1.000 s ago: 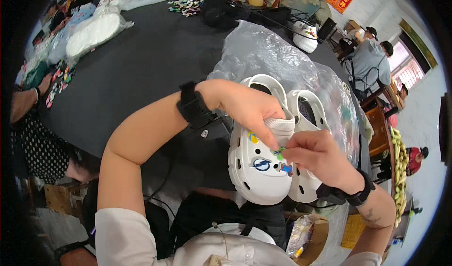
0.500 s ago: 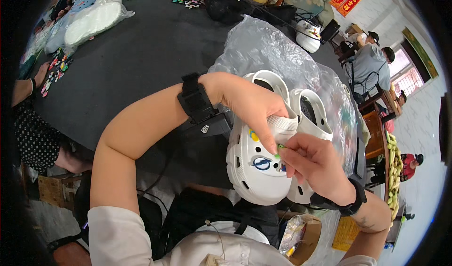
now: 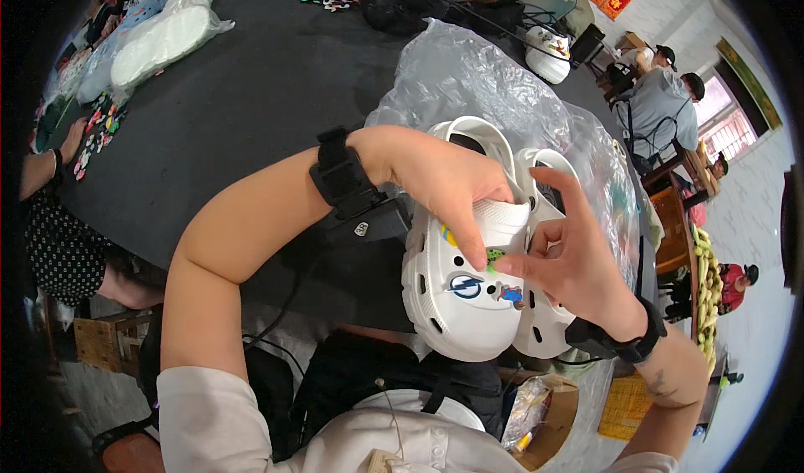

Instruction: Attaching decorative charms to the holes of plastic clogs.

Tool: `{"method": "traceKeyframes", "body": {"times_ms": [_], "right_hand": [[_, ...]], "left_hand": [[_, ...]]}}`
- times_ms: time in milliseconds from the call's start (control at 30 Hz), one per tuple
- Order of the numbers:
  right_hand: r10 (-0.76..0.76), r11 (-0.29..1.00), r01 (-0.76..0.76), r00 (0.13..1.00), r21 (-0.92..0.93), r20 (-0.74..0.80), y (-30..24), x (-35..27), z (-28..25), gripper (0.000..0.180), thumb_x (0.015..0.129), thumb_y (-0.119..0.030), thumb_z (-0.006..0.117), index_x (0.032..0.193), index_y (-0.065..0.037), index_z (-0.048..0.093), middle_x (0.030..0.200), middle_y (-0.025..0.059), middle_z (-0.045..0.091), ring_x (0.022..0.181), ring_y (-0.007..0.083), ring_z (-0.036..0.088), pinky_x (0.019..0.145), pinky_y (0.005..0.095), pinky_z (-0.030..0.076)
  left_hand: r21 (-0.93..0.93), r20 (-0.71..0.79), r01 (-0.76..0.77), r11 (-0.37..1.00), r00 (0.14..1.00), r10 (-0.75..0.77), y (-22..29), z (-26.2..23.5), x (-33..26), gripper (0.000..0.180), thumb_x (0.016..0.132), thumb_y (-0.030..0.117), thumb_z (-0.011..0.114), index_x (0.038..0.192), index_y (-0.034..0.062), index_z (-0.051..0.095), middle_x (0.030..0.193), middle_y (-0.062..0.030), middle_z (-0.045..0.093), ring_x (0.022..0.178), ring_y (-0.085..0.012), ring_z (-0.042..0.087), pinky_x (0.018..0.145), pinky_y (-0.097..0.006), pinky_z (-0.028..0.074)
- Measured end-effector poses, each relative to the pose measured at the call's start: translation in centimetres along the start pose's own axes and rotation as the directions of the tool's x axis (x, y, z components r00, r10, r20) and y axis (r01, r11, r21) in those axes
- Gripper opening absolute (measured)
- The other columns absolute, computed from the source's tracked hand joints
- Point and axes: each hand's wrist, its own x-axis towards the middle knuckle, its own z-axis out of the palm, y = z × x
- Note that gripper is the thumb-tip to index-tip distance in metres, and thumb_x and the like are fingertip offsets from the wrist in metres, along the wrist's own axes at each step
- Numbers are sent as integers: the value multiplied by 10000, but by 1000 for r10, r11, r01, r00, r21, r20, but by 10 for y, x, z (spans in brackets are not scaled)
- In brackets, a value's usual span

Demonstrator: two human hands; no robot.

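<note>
Head view: the left hand (image 3: 452, 184) is closed on a white shoe (image 3: 465, 329), its fingers inside the foot opening and its thumb laid over the top, so the upper is pinched between them. The right hand (image 3: 578, 262) is spread rather than gripping: its thumb tip touches a green charm (image 3: 495, 258) on the shoe, right beside the left thumb, while the forefinger stands raised, well apart from its own thumb. Whether the green charm is fully seated I cannot tell, as the thumbs partly cover it. On the same shoe, nearer the body than the grip, sit a round blue-and-white charm (image 3: 463, 288) and a blue-and-grey charm (image 3: 510, 294); just left of the left thumb, a yellow charm (image 3: 447, 236) is partly hidden. Close beside that shoe, under the right hand, is a second white shoe (image 3: 548, 320). Beyond both hands a clear plastic bag (image 3: 469, 79) spreads over the black table (image 3: 251, 96). Left of the grip, near the left wrist, lies a small white piece (image 3: 362, 229). Well beyond the right hand is another white shoe (image 3: 546, 61); below that hand stands an open cardboard box (image 3: 559, 427).
</note>
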Motion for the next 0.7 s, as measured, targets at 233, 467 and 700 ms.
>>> {"method": "traceKeyframes", "body": {"times_ms": [233, 467, 700], "right_hand": [[145, 988, -150, 976, 24, 161, -12, 4, -5, 697, 806, -137, 753, 1326, -12, 305, 577, 32, 529, 407, 104, 502, 373, 261, 348], [-57, 994, 63, 995, -84, 78, -4, 0, 6, 628, 806, -96, 707, 1315, 8, 353, 589, 61, 527, 529, 122, 555, 479, 284, 410], [-74, 979, 35, 979, 202, 187, 6, -9, -9, 552, 869, -87, 666, 1335, 9, 384, 683, 47, 540, 597, 113, 562, 530, 264, 422]], "left_hand": [[119, -15, 11, 993, 1000, -9, -2, 0, 2, 417, 685, 205, 846, 972, -16, 640, 885, -89, 714, 787, -142, 687, 684, -265, 532], [41, -39, 21, 999, 999, -20, -1, 2, 1, 386, 664, 195, 864, 900, -13, 641, 839, -73, 713, 746, -132, 683, 657, -257, 523], [25, -24, 59, 998, 998, -58, 9, 6, 3, 353, 711, 171, 831, 950, -13, 647, 887, -78, 712, 795, -122, 674, 697, -270, 525]]}}
